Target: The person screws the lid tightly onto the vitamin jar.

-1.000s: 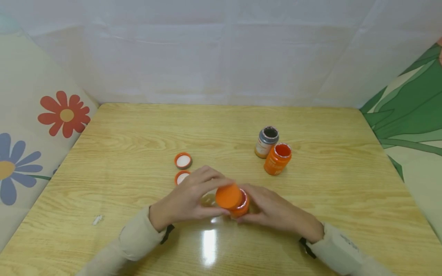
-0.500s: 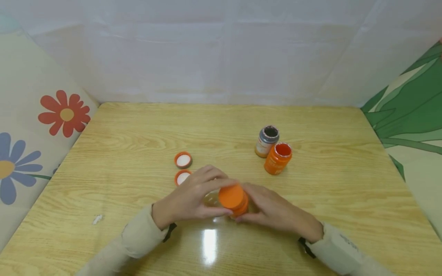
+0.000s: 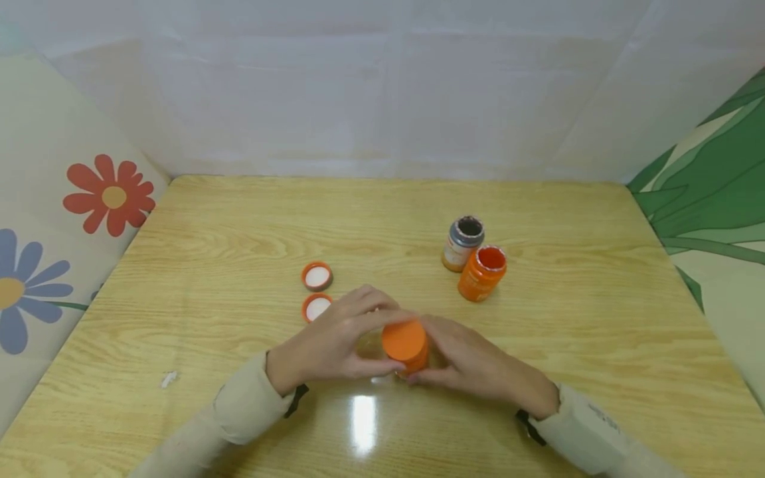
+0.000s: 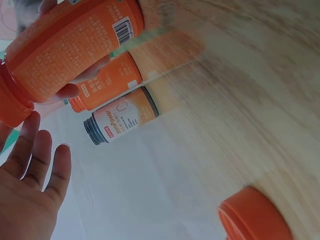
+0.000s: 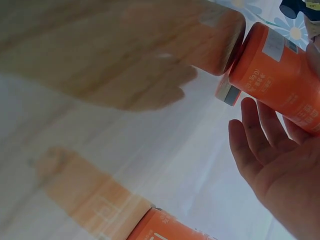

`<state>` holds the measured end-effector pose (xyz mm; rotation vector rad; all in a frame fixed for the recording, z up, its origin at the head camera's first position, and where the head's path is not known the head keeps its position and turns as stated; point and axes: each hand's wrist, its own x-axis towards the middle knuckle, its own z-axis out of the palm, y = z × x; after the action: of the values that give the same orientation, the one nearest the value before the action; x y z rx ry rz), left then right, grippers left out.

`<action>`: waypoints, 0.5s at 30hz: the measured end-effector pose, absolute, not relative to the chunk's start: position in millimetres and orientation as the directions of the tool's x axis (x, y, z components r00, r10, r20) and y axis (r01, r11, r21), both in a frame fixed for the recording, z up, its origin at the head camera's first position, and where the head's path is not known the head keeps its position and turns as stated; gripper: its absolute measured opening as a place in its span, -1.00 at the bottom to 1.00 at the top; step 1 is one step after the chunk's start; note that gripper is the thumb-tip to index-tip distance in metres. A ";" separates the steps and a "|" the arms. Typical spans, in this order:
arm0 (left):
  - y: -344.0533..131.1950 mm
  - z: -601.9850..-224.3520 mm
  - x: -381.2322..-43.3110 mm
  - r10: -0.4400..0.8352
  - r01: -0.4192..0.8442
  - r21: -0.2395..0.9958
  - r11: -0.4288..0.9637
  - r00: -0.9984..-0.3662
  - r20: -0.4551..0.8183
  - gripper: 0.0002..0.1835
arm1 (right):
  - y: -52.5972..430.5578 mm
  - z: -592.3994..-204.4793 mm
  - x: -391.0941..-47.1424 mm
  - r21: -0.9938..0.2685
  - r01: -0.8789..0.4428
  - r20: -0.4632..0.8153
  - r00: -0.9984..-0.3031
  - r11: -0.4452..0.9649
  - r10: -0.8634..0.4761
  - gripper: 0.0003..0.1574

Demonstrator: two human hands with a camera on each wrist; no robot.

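In the head view my left hand (image 3: 340,338) pinches an orange cap (image 3: 403,340) between thumb and fingers, over the mouth of an orange bottle (image 3: 418,362). My right hand (image 3: 481,358) grips that bottle's side, thumb nearest me. In the left wrist view the bottle (image 4: 75,50) shows a barcode and pale print, and the cap (image 4: 11,102) sits at its neck; how tightly it sits, I cannot tell. Some fingers of the left hand (image 4: 32,185) are clear of the cap. In the right wrist view the bottle (image 5: 275,75) stands upright on the table by its reflection.
Behind the right hand stand an uncapped grey bottle (image 3: 457,254) and an uncapped orange bottle (image 3: 477,284), close together. Two caps lie inside-up left of centre: one grey-sided cap (image 3: 317,277) and an orange cap (image 3: 315,309) beside the left hand. The wooden table (image 3: 239,219) meets a white backdrop.
The left hand has moved slightly right with the cap, from beside the bottle's open mouth to over it, covering the opening. The right hand and bottle have hardly moved.
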<state>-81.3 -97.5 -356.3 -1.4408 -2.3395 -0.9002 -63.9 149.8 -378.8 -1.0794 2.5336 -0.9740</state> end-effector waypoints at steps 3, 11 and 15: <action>-97.1 -356.4 -81.0 0.720 0.869 0.382 0.314 -0.480 0.500 -0.38 | 150.4 -379.1 -63.4 -0.648 -0.566 0.060 -0.705 0.510 -0.706 -0.12; -96.3 -355.7 -81.5 0.730 0.856 0.410 0.314 -0.494 0.472 -0.37 | 151.2 -380.2 -63.5 -0.629 -0.602 0.108 -0.694 0.492 -0.712 -0.15; -94.8 -355.0 -81.7 0.741 0.846 0.428 0.318 -0.504 0.445 -0.38 | 151.4 -380.5 -63.9 -0.634 -0.599 0.106 -0.695 0.490 -0.711 -0.14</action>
<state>-81.7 -94.8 -355.0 -1.4663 -2.4107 -0.9430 -63.9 151.4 -380.5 -1.1370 2.5612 -0.9868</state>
